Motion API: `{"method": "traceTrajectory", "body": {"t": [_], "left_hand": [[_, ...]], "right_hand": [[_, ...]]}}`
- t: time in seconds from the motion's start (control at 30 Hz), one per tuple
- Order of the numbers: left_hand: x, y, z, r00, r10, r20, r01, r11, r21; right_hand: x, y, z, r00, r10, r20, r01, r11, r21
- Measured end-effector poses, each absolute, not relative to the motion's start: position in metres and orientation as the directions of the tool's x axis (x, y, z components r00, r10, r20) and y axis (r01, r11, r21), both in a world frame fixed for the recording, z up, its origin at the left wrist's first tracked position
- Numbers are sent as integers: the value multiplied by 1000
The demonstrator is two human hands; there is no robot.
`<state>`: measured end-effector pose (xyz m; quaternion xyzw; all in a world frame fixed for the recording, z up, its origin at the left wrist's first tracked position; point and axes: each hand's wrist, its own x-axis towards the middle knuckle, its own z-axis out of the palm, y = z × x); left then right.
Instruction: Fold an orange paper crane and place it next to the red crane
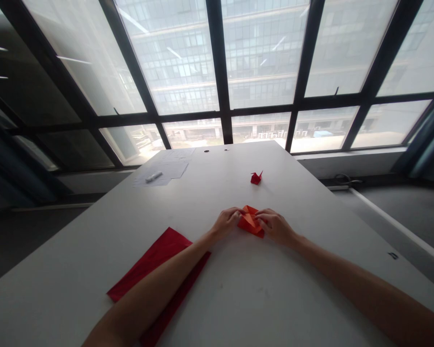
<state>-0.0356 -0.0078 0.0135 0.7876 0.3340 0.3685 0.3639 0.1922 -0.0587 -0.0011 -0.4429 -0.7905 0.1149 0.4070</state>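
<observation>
Bright-orange creased paper sheet (251,225): one, just below-right of frame centre on the white table (217,299); folding looks partway, raised flaps not yet flat.
Left hand (227,221): fingers nearly closed, pinching its left edge.
Right hand (276,224): thumb and fingers nearly closed on its right side.
Small red folded-paper bird (256,179): one, above it, seemingly finished.
Large flat dark-red sheet (159,253): one visible, lower left.

Scene is backlit by the window (220,62); lower panes blown out, building (260,53) behind washed to haze. Lamp streaks are reflected in the glass, upper left. Curtains (425,137) and floor (415,193) left dim. Only soft shadows are cast by the hands (277,226). Fine detail on the paper (250,222) is softened. Edges visibly stretched by wide-angle distortion.
</observation>
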Motion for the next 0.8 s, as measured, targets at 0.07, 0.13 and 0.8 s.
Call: {"method": "traceTrajectory", "body": {"t": [0.07,0.13,0.8], "left_hand": [[-36,-9,16,473,821,321,252,-475,843],[-36,-10,18,452,836,311,247,-453,857],[-44,-4,20,333,873,356,154,-423,893]], "right_hand": [[192,-58,0,-264,775,574,626,590,-509],[193,-58,1,-191,750,633,653,579,-488],[198,-54,-5,-321,757,569,503,645,-575]]}}
